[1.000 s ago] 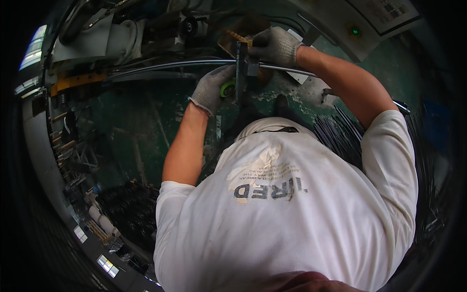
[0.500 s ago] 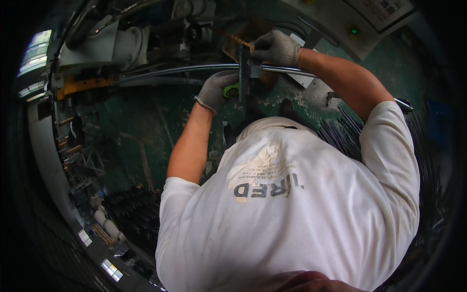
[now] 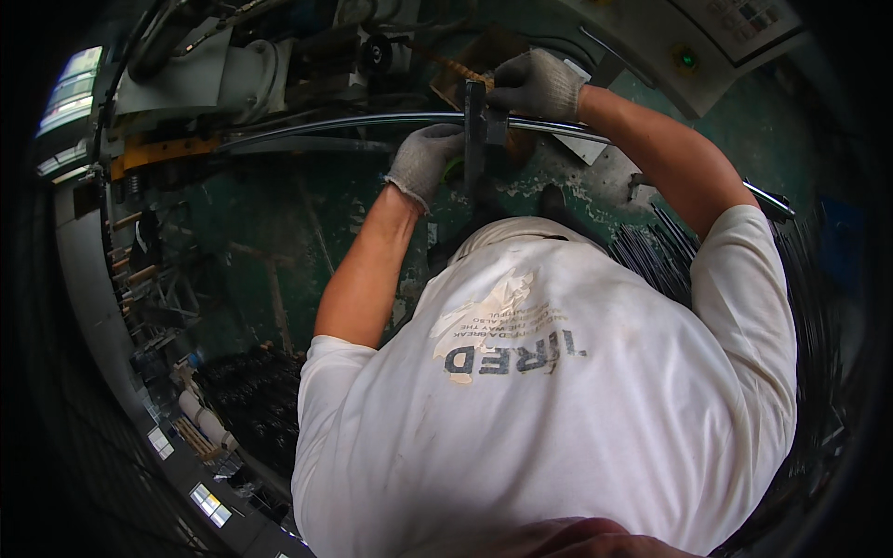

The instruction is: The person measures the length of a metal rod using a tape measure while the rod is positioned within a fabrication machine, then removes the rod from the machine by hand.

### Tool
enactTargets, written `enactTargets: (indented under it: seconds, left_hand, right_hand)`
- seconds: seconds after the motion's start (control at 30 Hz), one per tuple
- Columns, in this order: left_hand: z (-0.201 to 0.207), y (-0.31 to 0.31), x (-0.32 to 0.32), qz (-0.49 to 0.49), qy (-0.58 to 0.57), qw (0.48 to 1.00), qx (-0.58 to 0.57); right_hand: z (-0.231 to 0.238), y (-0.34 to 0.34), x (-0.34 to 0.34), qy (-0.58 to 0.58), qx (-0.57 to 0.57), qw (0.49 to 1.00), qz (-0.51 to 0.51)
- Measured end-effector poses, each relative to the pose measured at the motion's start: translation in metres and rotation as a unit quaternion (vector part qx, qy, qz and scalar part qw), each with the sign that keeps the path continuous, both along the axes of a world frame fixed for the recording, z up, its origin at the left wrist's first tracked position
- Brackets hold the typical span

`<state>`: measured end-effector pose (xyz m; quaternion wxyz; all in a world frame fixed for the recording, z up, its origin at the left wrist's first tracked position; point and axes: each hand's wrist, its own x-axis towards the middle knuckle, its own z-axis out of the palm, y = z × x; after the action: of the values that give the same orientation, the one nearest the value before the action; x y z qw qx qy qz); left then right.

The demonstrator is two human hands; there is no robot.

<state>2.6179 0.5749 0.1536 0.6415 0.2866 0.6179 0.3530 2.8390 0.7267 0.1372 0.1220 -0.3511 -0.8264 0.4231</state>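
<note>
A long shiny metal tube (image 3: pixel 372 120) runs left to right in front of me. A dark flat metal plate (image 3: pixel 473 153) crosses it, with a small dark block (image 3: pixel 495 130) against the plate's right side. My left hand (image 3: pixel 428 160), in a grey knit glove, is closed beside the plate, just under the tube. A bright green tool (image 3: pixel 453 170) shows at its fingers, mostly hidden by the hand and plate. Gloved too, my right hand (image 3: pixel 537 86) is above the tube, its bent fingers closed at the plate's upper right edge and the block. Their exact grip is partly hidden.
Beyond the tube at left stands machinery with a yellow arm (image 3: pixel 172 153). A control cabinet (image 3: pixel 693 56) with a lit green button is at far right. Bundled dark rods (image 3: pixel 656 244) lie by my right side; a dark pile (image 3: pixel 256 400) sits at left.
My left hand has moved slightly right and turned, covering most of the green tool. My right hand, the plate and the tube appear shifted slightly in the picture.
</note>
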Motion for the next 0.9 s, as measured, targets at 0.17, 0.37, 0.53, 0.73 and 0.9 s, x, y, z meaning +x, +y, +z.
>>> enactTargets:
  seconds: [0.17,0.37,0.53,0.73,0.9]
  left_hand:
    - [-0.008,-0.006,0.001,0.02,0.024,1.0,0.002]
    - [0.004,-0.001,0.004,0.013,-0.006,1.0,-0.012]
    - [-0.009,-0.004,0.005,0.018,0.041,0.999,0.009]
    - [-0.005,-0.001,0.005,0.015,0.021,1.0,0.01]
    - [-0.014,-0.005,0.005,0.005,0.052,0.998,0.035]
  right_hand:
    - [-0.001,-0.002,0.001,0.02,0.063,0.998,0.004]
    - [-0.003,0.0,0.002,0.002,0.005,1.0,-0.007]
    - [-0.001,-0.005,0.004,0.0,0.077,0.997,-0.001]
    - [-0.005,0.003,0.003,0.006,0.008,1.0,0.006]
    - [0.001,-0.004,0.006,0.008,0.048,0.999,-0.004]
